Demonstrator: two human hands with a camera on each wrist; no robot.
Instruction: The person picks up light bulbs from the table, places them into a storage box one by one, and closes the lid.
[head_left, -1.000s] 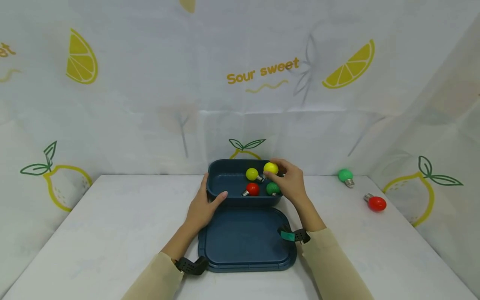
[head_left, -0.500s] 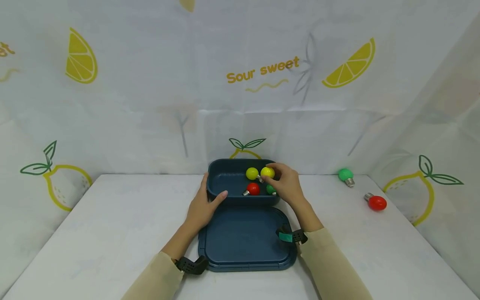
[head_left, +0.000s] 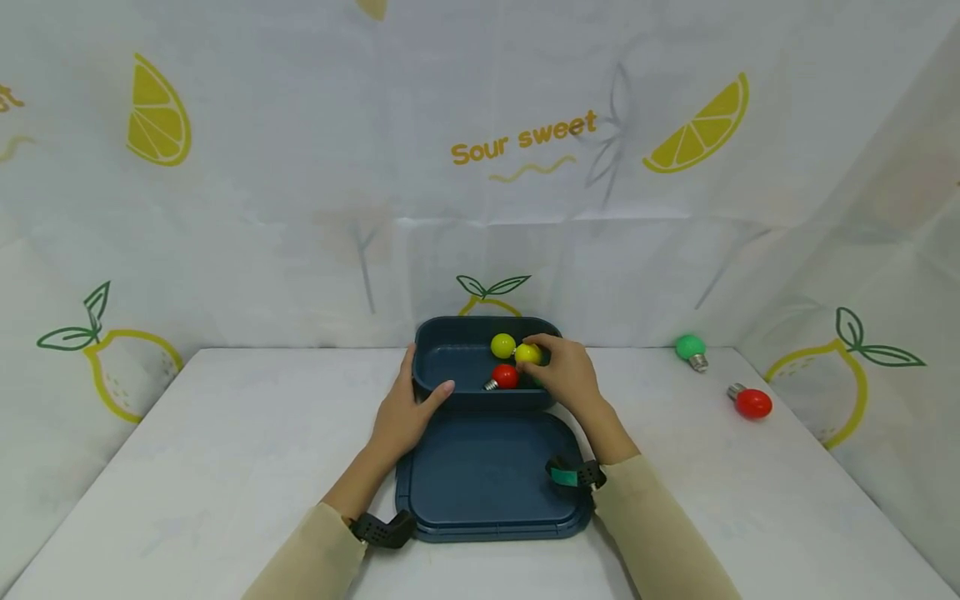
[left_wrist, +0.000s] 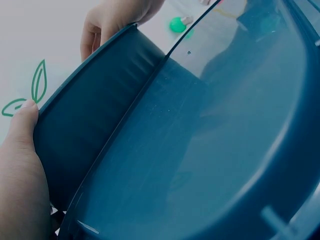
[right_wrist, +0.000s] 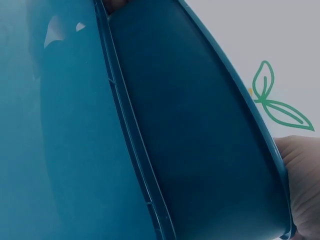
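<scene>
"Toward the back of the bench [head_left: 247, 475], what is held by the right hand [head_left: 564, 368]?"

"A yellow bulb [head_left: 528, 355]. It is pinched narrowly between thumb and fingers, within the opening of the blue box [head_left: 483, 401], at its right end. Whether the floor of the box is touched by it cannot be told."

"And the left hand [head_left: 402, 408]?"

"The left end of the box is gripped by it: the thumb is laid over the front rim, and the fingers are set against the outside of the end wall, partly hidden."

"What else is contained in the box?"

"A second yellow bulb [head_left: 502, 345] is seen just left of the pinched one, and a red bulb [head_left: 506, 377] is laid nearer the front wall, its metal base pointed left."

"Where has the lid [head_left: 487, 475] been put?"

"Flat on the bench, just in front of the box. Well off to the right, a green bulb [head_left: 690, 347] and another red bulb [head_left: 753, 404] are also found on the bench."
</scene>
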